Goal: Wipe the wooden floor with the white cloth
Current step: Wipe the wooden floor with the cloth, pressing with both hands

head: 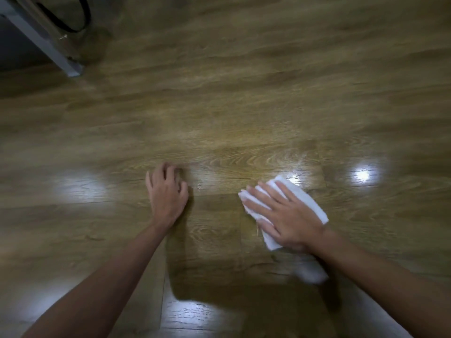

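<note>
The white cloth (302,198) lies folded into a long strip flat on the wooden floor (244,106), right of centre and close to the person; its long axis runs diagonally, one end pointing up and to the left toward a bright reflection on the boards, the other trailing down and to the right beneath the wrist, where it blurs; the right hand (285,215) lies palm down on top of it, fingers straight and spread, pressing it to the floor rather than gripping it; the left hand (167,191) rests on the bare boards well apart from the cloth, fingers curled under and holding nothing; a grey metal leg (46,42) with a black cable (84,18) looped beside it stands at the far left corner.
</note>
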